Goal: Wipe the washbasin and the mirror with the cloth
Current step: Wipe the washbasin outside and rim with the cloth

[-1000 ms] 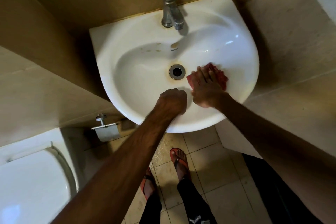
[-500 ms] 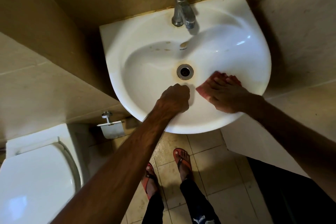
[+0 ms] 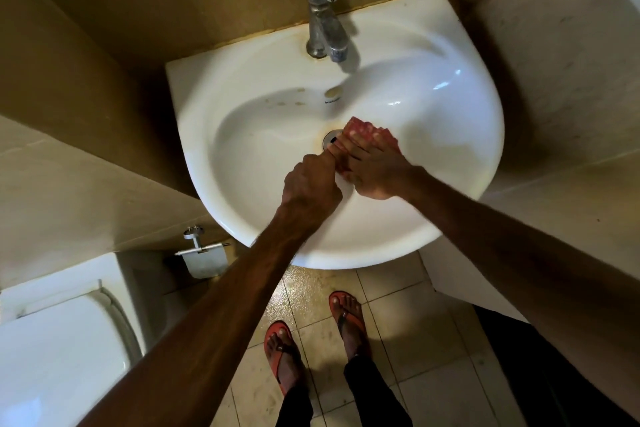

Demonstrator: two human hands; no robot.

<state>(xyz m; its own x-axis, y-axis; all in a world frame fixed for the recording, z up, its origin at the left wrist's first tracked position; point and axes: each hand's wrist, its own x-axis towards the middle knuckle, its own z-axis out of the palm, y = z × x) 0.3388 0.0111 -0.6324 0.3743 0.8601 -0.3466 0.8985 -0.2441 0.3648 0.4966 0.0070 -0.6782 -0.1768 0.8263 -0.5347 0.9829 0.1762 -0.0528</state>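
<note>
A white washbasin [image 3: 460, 135] hangs on the wall below me. Its drain [image 3: 329, 138] is partly covered. My right hand [image 3: 375, 172] lies flat on a red cloth [image 3: 360, 126], pressing it onto the bowl right beside the drain. Only the far edge of the cloth shows past my fingers. My left hand [image 3: 310, 185] is closed in a fist and rests on the near inner slope of the bowl, touching the right hand. No mirror is in view.
A chrome tap [image 3: 323, 24] stands at the back of the basin. Brownish spots [image 3: 299, 92] mark the rear wall of the bowl. A toilet [image 3: 59, 350] sits at lower left, a paper holder [image 3: 204, 253] beside it. My sandalled feet stand on the tiled floor [image 3: 426, 340].
My right hand has slid the cloth left and away from me, from the bowl's right slope to the drain. The left fist stays at the near side of the bowl.
</note>
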